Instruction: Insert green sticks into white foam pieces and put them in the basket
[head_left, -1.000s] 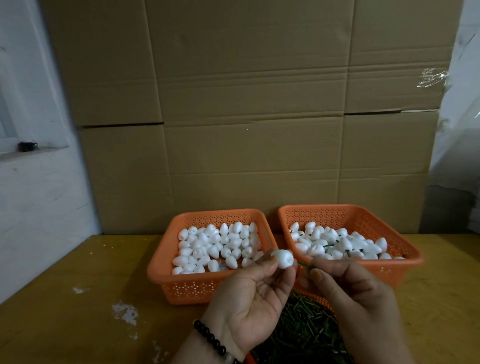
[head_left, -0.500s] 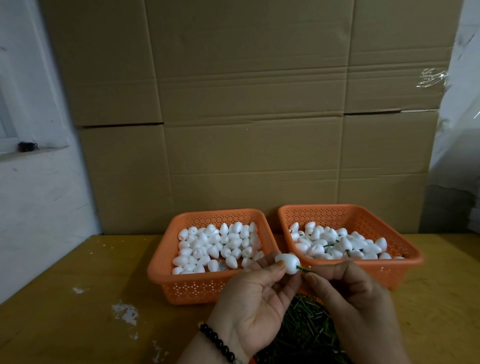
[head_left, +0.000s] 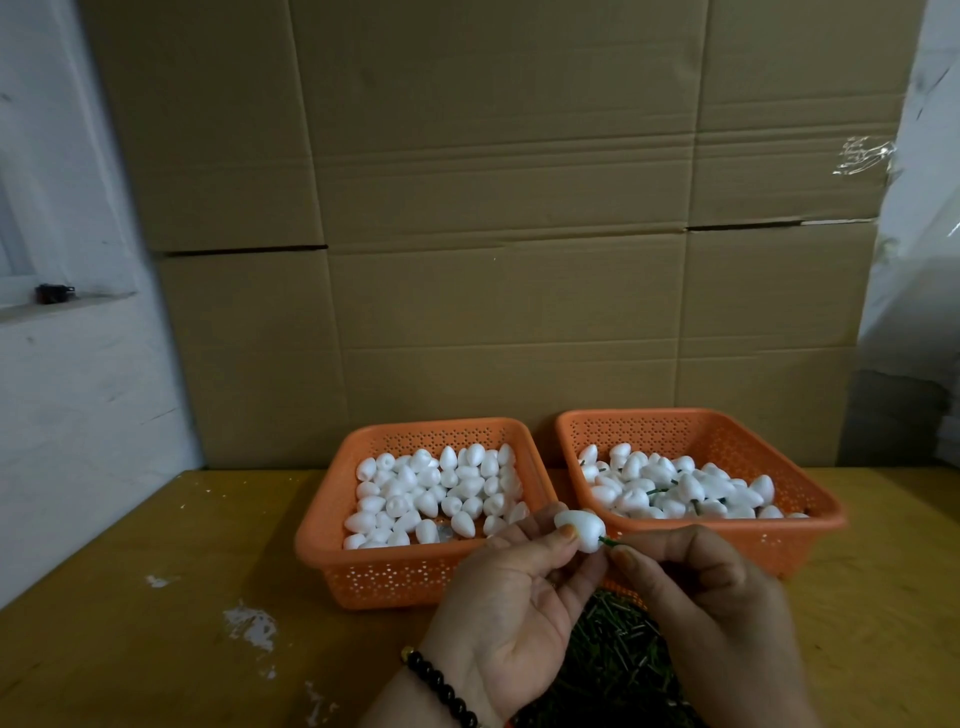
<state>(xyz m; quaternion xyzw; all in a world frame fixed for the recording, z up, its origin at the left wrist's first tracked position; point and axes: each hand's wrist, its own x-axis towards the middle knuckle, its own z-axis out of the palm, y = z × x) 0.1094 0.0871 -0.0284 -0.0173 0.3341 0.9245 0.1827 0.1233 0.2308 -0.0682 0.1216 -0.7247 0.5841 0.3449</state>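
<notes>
My left hand (head_left: 511, 597) pinches a white foam piece (head_left: 583, 530) between thumb and fingers, just in front of the two baskets. My right hand (head_left: 706, 597) pinches a thin green stick (head_left: 609, 543) whose tip is in the foam piece's right end. The left orange basket (head_left: 332, 525) holds plain white foam pieces (head_left: 436, 488). The right orange basket (head_left: 810, 525) holds foam pieces with green sticks in them (head_left: 670, 488). A pile of loose green sticks (head_left: 618, 654) lies below my hands, partly hidden by them.
A wall of cardboard boxes (head_left: 493, 234) stands right behind the baskets. The wooden table (head_left: 156, 649) has white paint marks at the left front. A white wall with a ledge (head_left: 57, 306) is on the left.
Both hands have drawn together and shifted slightly right. The stick's visible length between my right fingers and the foam piece has shortened as it went into the foam.
</notes>
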